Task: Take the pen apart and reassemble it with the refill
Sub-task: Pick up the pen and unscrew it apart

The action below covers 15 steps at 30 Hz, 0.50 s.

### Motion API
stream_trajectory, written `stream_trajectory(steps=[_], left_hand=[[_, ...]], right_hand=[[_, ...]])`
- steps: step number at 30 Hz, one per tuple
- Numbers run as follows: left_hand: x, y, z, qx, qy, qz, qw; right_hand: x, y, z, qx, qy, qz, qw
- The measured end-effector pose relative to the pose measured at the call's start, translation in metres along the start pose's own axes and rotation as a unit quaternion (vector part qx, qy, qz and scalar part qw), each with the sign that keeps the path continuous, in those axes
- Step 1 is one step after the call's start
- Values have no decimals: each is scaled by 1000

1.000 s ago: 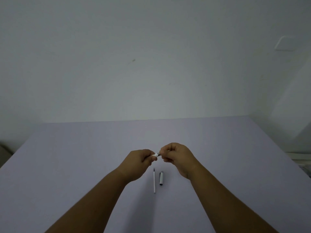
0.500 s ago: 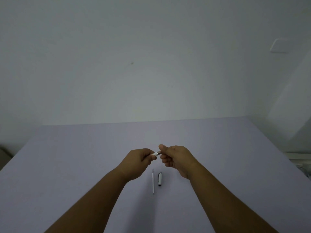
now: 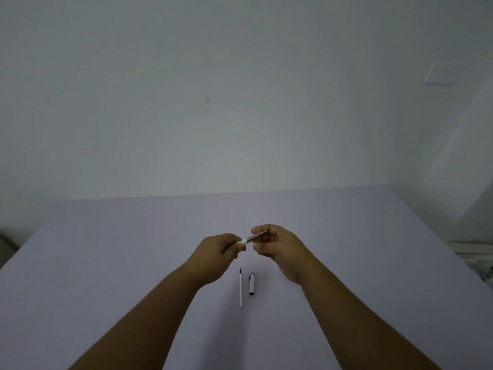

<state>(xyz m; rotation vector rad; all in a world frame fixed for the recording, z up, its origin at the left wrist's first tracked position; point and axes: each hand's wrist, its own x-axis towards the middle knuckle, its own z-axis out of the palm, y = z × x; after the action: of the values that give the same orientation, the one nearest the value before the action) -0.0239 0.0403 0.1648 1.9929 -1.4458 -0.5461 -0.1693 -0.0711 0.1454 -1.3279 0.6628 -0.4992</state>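
Both hands are raised a little above the lilac table [image 3: 106, 263] with the pen between them. My left hand [image 3: 217, 253] is closed around the white pen barrel [image 3: 242, 241], most of which is hidden in the fist. My right hand [image 3: 277, 245] pinches the grey tip section [image 3: 254, 237], which sticks out of the barrel's end toward it. Below the hands a thin white refill [image 3: 241, 288] with a dark tip lies on the table, pointing away from me. Just right of it lies the pen cap [image 3: 251, 283], grey and white.
A plain pale wall stands behind the table's far edge. A white switch plate [image 3: 440, 73] is on the wall at upper right. Some white objects [image 3: 477, 257] sit beyond the table's right edge.
My right hand has opened somewhat and drawn slightly right, so more of the grey tip section shows between the hands. The refill and cap have not moved on the table.
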Motion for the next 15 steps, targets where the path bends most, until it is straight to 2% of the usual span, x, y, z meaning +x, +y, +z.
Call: stream_trajectory(steps=[2,5,8,11,15], left_hand=[[0,0,0,1,-2,2,1000],[-1,1,1,0,-5,3,1000],[-2,1,2,3,-3,2,1000],[-3,2,2,2,-3,4,1000],[-4,3,3,0,-5,2,1000]], right_hand=[[-2,-1,2,23,6,18,1000],[-2,-2,3,-5,31,12,999],[-2,-2,2,7,17,-13,1000],[-3,-5,3,37,15,12,999],[-3,-3,7,2,31,11,999]])
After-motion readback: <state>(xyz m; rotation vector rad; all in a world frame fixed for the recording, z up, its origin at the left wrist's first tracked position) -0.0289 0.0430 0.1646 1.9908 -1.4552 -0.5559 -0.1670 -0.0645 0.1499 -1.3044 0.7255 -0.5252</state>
